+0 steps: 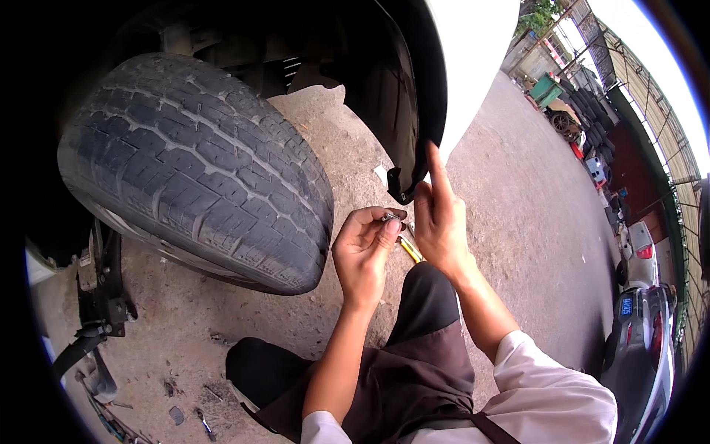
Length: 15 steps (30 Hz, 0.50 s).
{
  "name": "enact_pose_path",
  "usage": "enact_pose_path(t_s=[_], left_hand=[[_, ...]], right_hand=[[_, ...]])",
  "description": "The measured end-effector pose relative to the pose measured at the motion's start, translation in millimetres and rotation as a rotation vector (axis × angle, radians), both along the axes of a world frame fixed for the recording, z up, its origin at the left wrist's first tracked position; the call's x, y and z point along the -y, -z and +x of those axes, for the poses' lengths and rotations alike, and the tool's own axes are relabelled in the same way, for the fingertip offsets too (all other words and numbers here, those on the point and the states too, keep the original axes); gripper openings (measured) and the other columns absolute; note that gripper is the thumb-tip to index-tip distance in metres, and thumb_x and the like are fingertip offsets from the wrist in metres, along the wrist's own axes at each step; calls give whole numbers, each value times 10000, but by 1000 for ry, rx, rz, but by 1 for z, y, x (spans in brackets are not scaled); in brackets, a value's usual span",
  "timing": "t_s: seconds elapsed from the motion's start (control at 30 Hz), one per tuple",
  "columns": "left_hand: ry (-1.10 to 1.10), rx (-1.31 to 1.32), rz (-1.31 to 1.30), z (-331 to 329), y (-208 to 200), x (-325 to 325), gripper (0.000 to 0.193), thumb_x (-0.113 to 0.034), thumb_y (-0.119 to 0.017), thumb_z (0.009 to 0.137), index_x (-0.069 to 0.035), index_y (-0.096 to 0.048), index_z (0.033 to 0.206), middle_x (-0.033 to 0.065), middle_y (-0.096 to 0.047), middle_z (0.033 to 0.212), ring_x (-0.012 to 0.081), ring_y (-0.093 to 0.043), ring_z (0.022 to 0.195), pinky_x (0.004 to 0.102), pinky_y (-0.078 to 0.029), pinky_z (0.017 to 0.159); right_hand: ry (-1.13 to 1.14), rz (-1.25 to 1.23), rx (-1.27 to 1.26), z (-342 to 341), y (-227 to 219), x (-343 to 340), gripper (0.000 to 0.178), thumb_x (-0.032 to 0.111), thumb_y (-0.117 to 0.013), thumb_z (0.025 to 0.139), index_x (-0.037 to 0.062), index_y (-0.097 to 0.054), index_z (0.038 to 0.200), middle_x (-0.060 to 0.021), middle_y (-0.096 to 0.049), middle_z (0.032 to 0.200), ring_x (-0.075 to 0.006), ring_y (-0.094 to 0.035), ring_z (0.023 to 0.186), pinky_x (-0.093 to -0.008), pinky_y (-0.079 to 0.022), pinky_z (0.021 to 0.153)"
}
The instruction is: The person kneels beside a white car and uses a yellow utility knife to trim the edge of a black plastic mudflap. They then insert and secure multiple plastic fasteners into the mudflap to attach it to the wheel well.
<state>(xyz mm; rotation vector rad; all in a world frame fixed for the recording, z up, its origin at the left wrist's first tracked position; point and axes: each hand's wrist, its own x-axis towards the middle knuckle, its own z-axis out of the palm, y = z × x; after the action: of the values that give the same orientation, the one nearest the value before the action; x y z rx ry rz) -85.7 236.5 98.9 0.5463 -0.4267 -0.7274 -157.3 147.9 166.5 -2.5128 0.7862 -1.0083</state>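
My left hand [364, 255] is closed in a pinch on a small metal piece [390, 217]; its exact kind is too small to make out. My right hand [444, 229] is just beside it, index finger stretched up along the lower edge of the white car body panel [473, 66] and thumb near that edge. The lower fingers of this hand are partly hidden. Below the two hands shows a yellow-handled tool [410, 250]; whether a hand holds it is unclear. The black wheel arch liner [396, 103] ends in a tab [398, 185] just above my fingertips.
A worn tyre [200, 170], still on the car, fills the left side. Beyond it stands a black metal jack or stand [107, 296]. Tools [205, 423] lie on the concrete at lower left. Stacked tyres [588, 111] and parked cars [643, 333] line the right.
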Motion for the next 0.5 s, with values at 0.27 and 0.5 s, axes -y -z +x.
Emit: enact_pose_path(t_s=[0.27,0.5], left_hand=[[89,-62,-285,7,-42,-14,141,-40,-650,941,13,-601,1062,50,-652,912,104,-594,753,238,-479,703],[247,-337,-668,27,-93,44,228,-120,-663,955,-6,-618,1147,32,-633,916,88,-572,768,249,-491,724]], right_hand=[[-23,167,205,38,13,24,629,-27,-466,935,114,-343,1536,21,-475,674,-62,-423,591,-225,-404,549],[-64,-132,-109,54,23,8,595,25,-513,932,38,-358,1506,-70,-557,943,-149,-540,835,-277,-455,766]])
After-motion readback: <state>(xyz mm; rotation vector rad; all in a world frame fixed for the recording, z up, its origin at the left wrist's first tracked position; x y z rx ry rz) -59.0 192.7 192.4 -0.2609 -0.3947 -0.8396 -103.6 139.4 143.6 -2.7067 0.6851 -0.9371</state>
